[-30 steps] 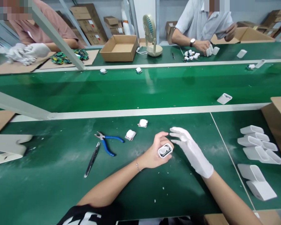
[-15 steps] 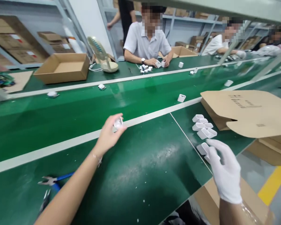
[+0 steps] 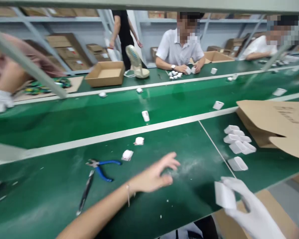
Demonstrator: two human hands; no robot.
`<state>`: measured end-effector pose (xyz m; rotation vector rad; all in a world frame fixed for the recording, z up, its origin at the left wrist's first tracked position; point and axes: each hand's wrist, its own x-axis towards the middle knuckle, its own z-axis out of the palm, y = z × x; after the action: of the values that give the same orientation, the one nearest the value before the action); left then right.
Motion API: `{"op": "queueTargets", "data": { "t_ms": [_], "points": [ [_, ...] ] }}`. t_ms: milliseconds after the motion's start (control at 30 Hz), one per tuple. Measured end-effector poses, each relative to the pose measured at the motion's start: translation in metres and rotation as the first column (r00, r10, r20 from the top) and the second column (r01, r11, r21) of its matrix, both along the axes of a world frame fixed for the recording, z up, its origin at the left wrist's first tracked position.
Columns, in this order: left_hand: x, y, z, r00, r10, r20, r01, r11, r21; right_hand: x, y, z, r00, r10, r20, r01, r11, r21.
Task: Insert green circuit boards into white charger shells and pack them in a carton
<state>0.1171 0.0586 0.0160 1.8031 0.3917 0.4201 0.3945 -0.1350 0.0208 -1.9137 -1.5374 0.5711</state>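
My bare left hand [image 3: 156,174] is over the green bench, fingers spread and holding nothing. My right hand [image 3: 246,202], in a white glove, grips a white plastic housing [image 3: 224,196] between thumb and fingers just above the bench. Beyond it a single white housing [image 3: 237,164] lies by a thin white line, with a cluster of several more housings [image 3: 239,141] behind. Left of my left hand are two small white parts [image 3: 127,155], blue-handled pliers [image 3: 103,167] and a dark slim tool [image 3: 85,192], perhaps tweezers. Another white piece [image 3: 145,116] rests on the green belt.
The green conveyor belt [image 3: 109,116] runs across, carrying a few white pieces. An open cardboard box [image 3: 276,116] stands at the right. Across the belt sit co-workers, a fan [image 3: 138,63] and a shallow carton [image 3: 106,74]. A metal beam [image 3: 149,5] spans overhead.
My left hand has let go of the white piece, now on the belt, and drawn back nearer. My right hand has picked up a housing from beside the cluster. The view has swung left.
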Motion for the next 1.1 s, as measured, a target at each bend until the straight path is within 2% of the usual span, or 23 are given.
{"op": "queueTargets", "data": {
  "t_ms": [33,67,100,133,167,200,233,267,300,367,433,533,633,700,767,800,900,933,1000,1100],
  "points": [
    [0.001,-0.023,-0.006,0.985,-0.151,0.083,0.161,0.976,-0.147,-0.019,0.016,0.001,0.989,0.147,-0.027,-0.145,0.986,0.082],
    [0.002,-0.041,-0.013,0.973,-0.175,0.15,0.211,0.939,-0.273,-0.041,0.035,0.003,0.959,0.279,-0.04,-0.273,0.955,0.114],
    [0.0,-0.052,-0.02,0.972,-0.128,0.195,0.195,0.905,-0.378,-0.062,0.055,0.005,0.915,0.401,-0.036,-0.392,0.908,0.151],
    [-0.004,-0.058,-0.026,0.977,-0.021,0.211,0.118,0.88,-0.46,-0.083,0.076,0.007,0.841,0.54,-0.029,-0.524,0.827,0.203],
    [-0.01,-0.059,-0.031,0.974,0.109,0.199,0.009,0.859,-0.512,-0.101,0.098,0.008,0.76,0.649,-0.04,-0.62,0.741,0.257],
    [-0.017,-0.056,-0.033,0.957,0.23,0.175,-0.106,0.843,-0.527,-0.116,0.12,0.009,0.707,0.703,-0.072,-0.661,0.694,0.287],
    [-0.025,-0.052,-0.034,0.932,0.328,0.153,-0.212,0.837,-0.504,-0.128,0.142,0.008,0.691,0.715,-0.104,-0.669,0.688,0.281],
    [-0.032,-0.046,-0.034,0.903,0.407,0.134,-0.31,0.837,-0.452,-0.137,0.163,0.006,0.723,0.68,-0.123,-0.641,0.726,0.248],
    [-0.039,-0.04,-0.032,0.877,0.466,0.115,-0.396,0.838,-0.375,-0.145,0.183,0.003,0.801,0.592,-0.096,-0.57,0.801,0.182],
    [-0.049,-0.032,-0.028,0.831,0.551,0.074,-0.528,0.825,-0.202,-0.159,0.22,-0.007,0.879,0.475,-0.028,-0.466,0.872,0.15],
    [-0.055,-0.029,-0.025,0.8,0.599,0.041,-0.596,0.8,-0.062,-0.174,0.249,-0.017,0.896,0.442,0.044,-0.443,0.887,0.132],
    [-0.058,-0.031,-0.026,0.803,0.595,0.029,-0.595,0.801,0.06,-0.193,0.274,-0.028,0.876,0.467,0.117,-0.479,0.871,0.111],
    [-0.058,-0.033,-0.03,0.812,0.583,0.027,-0.583,0.807,0.088,-0.196,0.275,-0.027,0.864,0.487,0.126,-0.5,0.859,0.111],
    [-0.058,-0.032,-0.033,0.797,0.602,0.047,-0.604,0.797,0.023,-0.186,0.264,-0.022,0.877,0.468,0.106,-0.479,0.869,0.128],
    [-0.059,-0.031,-0.034,0.789,0.608,0.091,-0.596,0.793,-0.13,-0.167,0.245,-0.014,0.903,0.423,0.076,-0.43,0.891,0.143],
    [-0.059,-0.029,-0.035,0.801,0.589,0.11,-0.555,0.798,-0.232,-0.156,0.233,-0.01,0.915,0.399,0.057,-0.403,0.903,0.15],
    [-0.062,-0.023,-0.033,0.861,0.479,0.168,-0.336,0.786,-0.519,-0.125,0.194,0.001,0.928,0.369,-0.04,-0.35,0.906,0.236],
    [-0.063,-0.021,-0.033,0.873,0.449,0.19,-0.267,0.766,-0.584,-0.118,0.182,0.003,0.912,0.406,-0.054,-0.376,0.883,0.282],
    [-0.066,-0.018,-0.032,0.885,0.408,0.223,-0.169,0.728,-0.664,-0.111,0.162,0.007,0.863,0.505,-0.029,-0.456,0.801,0.388],
    [-0.069,-0.018,-0.031,0.924,0.328,0.194,-0.104,0.707,-0.699,-0.116,0.144,0.011,0.805,0.589,0.069,-0.53,0.664,0.527]
  ]
}}
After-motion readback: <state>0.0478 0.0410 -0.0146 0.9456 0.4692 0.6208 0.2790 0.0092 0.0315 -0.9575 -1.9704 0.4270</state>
